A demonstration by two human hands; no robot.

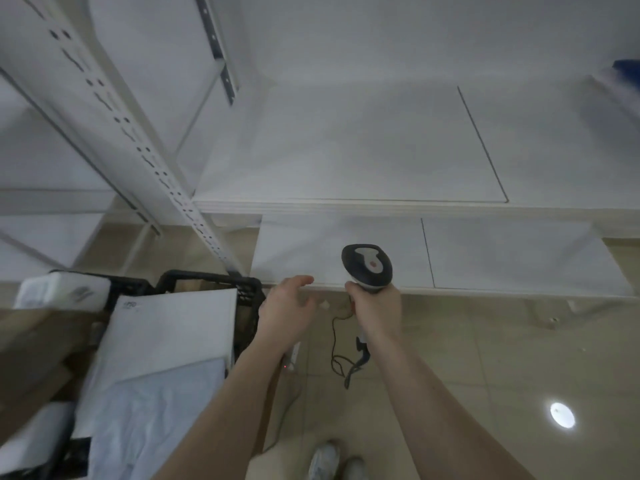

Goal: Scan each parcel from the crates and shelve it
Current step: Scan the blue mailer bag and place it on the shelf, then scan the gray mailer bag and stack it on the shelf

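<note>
A black and grey handheld scanner (367, 266) is grasped by the right hand (375, 308), whose fingers are wrapped around the handle just below the scanner head. The head is raised in front of the lowest shelf (502, 258) of a white metal rack, at about 12 o'clock from the hand. A dark cable (337, 344) is seen trailing from the handle's base down to the tiled floor (467, 375), where it lies in loose loops.

The left hand (287, 310) is held released, its fingers relaxed and slightly spread, nothing being gripped; its fingertips lie close to the front edge of the lowest shelf, though contact cannot be told. It is placed just beside the right hand, at its 9 o'clock.

A black crate (247, 289) is set on the floor at 9 o'clock from the left hand, beside the rack's perforated upright (138, 133). The crate is filled with white parcels: a large flat parcel (173, 330) lies tilted on top, and a pale crinkled bag parcel (145, 420) lies at its 6 o'clock. A small white labelled parcel (62, 289) is perched at the crate's 10 o'clock corner.

The upper shelf (346, 150) is seen at 12 o'clock. Pale shoes (323, 460) are seen at 6 o'clock.
</note>
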